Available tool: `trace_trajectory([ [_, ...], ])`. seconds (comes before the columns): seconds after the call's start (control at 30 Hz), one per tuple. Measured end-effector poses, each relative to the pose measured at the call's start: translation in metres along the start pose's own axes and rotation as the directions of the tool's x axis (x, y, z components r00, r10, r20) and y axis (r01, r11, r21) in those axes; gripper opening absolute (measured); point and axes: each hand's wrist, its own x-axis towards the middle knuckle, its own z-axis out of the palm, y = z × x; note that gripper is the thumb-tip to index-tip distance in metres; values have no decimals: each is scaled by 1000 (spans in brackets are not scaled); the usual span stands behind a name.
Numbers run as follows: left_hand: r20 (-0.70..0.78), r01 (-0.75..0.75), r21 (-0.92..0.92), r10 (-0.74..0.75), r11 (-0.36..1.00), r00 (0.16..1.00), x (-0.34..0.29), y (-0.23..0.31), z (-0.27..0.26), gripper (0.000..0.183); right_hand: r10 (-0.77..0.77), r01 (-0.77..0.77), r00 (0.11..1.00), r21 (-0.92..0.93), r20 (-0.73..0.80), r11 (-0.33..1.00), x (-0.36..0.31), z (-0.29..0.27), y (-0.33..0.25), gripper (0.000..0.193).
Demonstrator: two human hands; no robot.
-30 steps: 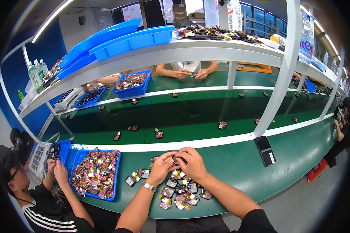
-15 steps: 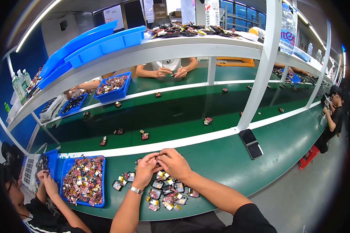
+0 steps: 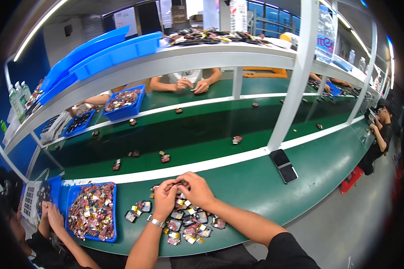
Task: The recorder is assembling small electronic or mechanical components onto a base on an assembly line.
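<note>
My left hand [image 3: 165, 200], with a metal watch on its wrist, and my right hand [image 3: 195, 192] meet over the green bench. Their fingers pinch together on a small dark part [image 3: 180, 182], mostly covered by the fingertips, so its kind cannot be made out. Under and in front of them lies a loose pile of small electronic modules [image 3: 189, 227], with dark casings, reddish boards and white and yellow patches. A few more modules [image 3: 131, 215] lie apart, left of my left wrist.
A blue bin [image 3: 115, 215] heaped with similar modules stands left of my arm, beside a co-worker's hands [image 3: 52, 215]. A dark phone-like device [image 3: 283, 166] lies to the right. Beyond a white rail, scattered modules rest on the green belt [image 3: 202, 157]. A white post [image 3: 292, 103] supports the overhead shelf.
The whole scene has shifted slightly left in the view. My hands stay together over the pile, with only small finger movement. The co-worker across the belt has shifted their hands a little.
</note>
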Motion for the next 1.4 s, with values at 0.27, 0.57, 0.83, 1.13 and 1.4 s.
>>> trace_trajectory([
  [0.27, -235, -118, 94, 137, 989, 962, 1, 2, -4, 23, 374, -378, 904, 21, -206, 926, 112, -39, 60, 14],
  [0.57, -314, -151, 413, 296, 898, 902, -3, 5, -24, 9, 48, -175, 983, -810, -179, 560, 135, 20, 48, 34],
  [0.83, -230, -160, 323, 242, 933, 943, 26, -17, -3, 11, 198, -339, 938, -646, -284, 683, 124, 44, 82, 41],
  [1.13, -179, -173, 324, 240, 930, 954, 26, -46, -49, 14, -222, 219, 975, -128, -10, 967, 39, -8, 41, 49],
  [1.4, -30, 95, 29, -94, 995, 995, 7, 13, -21, 31, -435, 435, 894, 27, 107, 900, 5, -10, 14, 50],
])
